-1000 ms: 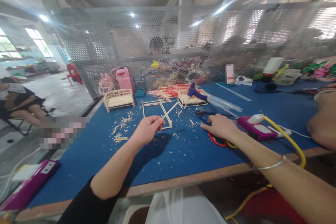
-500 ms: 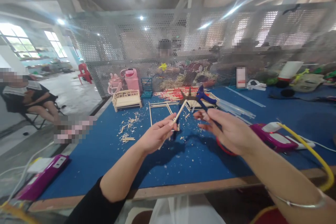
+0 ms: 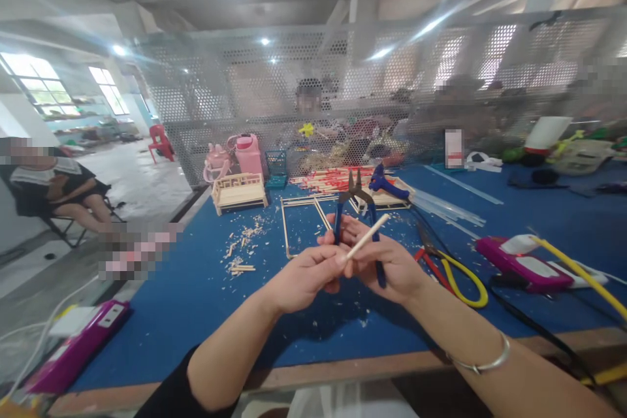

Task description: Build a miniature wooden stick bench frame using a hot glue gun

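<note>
the left hand fingers pinch a stick over the near counter. the right hand grips blue pliers, just behind. better to keep the stick steady and square to the open jaws.

— What is worn on the left arm?

— A black sleeve, pushed up well behind the fingers of the left hand; it covers the arm from about the elbow back, and the forearm ahead of it is bare.

— And the right arm?

— No sleeve shows. A thin silver bangle circles the wrist, well behind the fingers of the right hand. It is plain, smooth metal and sits loosely.

— Any rings or gloves?

— Both hands are bare. Below the arms a patch of white cloth shows at the lap.
</note>
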Action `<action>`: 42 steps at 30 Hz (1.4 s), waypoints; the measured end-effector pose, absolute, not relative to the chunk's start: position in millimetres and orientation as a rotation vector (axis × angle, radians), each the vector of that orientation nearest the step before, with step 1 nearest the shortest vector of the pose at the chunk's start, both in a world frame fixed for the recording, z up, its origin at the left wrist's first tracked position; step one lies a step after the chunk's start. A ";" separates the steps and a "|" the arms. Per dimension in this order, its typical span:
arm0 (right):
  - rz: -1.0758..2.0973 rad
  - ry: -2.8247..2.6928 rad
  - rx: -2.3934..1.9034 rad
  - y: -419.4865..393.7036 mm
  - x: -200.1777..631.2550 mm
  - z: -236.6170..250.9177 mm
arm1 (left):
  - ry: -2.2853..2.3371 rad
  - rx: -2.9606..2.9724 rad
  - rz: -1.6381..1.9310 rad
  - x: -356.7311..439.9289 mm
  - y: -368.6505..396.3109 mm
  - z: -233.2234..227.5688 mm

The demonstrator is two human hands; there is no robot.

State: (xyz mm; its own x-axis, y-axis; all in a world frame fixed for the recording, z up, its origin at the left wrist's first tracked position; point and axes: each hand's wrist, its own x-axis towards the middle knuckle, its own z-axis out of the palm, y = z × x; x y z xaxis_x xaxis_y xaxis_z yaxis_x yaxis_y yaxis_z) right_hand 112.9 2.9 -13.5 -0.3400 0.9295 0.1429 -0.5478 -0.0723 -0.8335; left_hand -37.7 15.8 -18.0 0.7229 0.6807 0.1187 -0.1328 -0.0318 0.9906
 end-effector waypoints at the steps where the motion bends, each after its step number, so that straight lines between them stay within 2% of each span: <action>1: 1.614 -1.062 -0.580 2.1 119.1 -11.5 | 0.475 1.457 0.683 -37.7 15.5 -16.7; 4: 1.402 -1.214 -0.758 -1.7 143.6 -5.4 | 0.569 1.349 0.804 -37.5 17.3 -12.2; 9: 0.865 -1.694 -1.339 -12.6 175.9 -8.7 | 0.862 1.379 1.093 -37.4 23.2 -10.5; 12: 0.697 -1.964 -1.398 -19.6 172.9 -18.7 | 0.908 1.509 1.123 -36.8 23.8 -13.7; 27: 0.644 -2.032 -1.415 -21.2 162.2 -25.7 | 0.914 1.528 1.143 -35.9 23.6 -14.8; 37: 0.583 -2.075 -1.472 -20.2 154.1 -23.5 | 1.018 1.817 1.096 -31.6 19.5 -16.8; 42: 0.543 -2.058 -1.412 -18.4 150.6 -29.6 | 0.996 1.688 1.110 -28.6 19.2 -21.9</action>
